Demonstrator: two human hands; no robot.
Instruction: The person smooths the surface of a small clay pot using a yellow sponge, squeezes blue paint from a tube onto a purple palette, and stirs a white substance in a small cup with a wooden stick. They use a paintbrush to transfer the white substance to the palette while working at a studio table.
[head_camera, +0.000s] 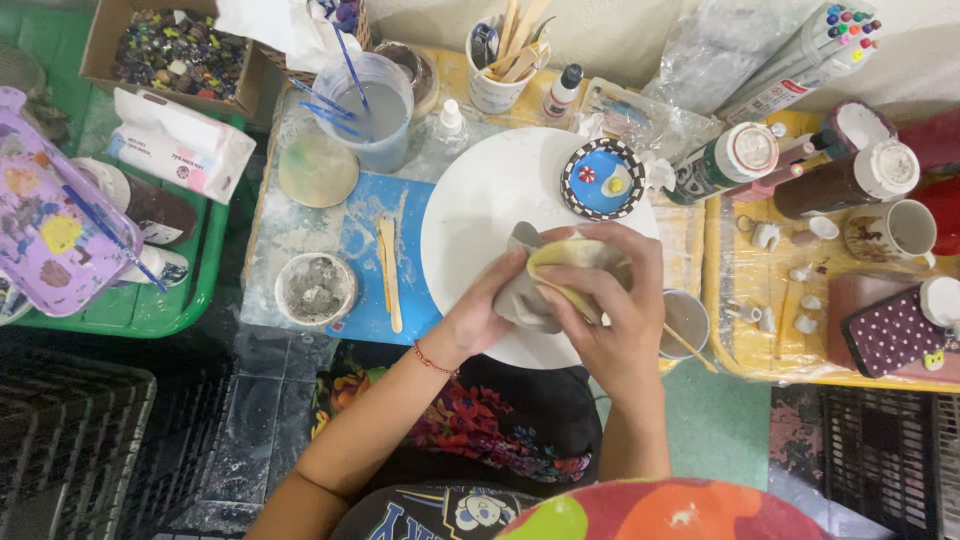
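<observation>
your left hand (480, 315) cups a grey clay piece (525, 290) over the white board (470, 200); right hand (600, 310) fingers press a yellow sponge (575, 255) on it. clay unpainted, smoothing looks midway.

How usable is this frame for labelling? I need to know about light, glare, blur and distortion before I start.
Head view: light is even and soft, shadows faint under the left hand and right hand; mild glare on the plastic wrap and white round board; the grey clay piece and hands are fairly sharp; the bright garment at the bottom edge is blurred; wide-angle bending shows near the corners.
</observation>
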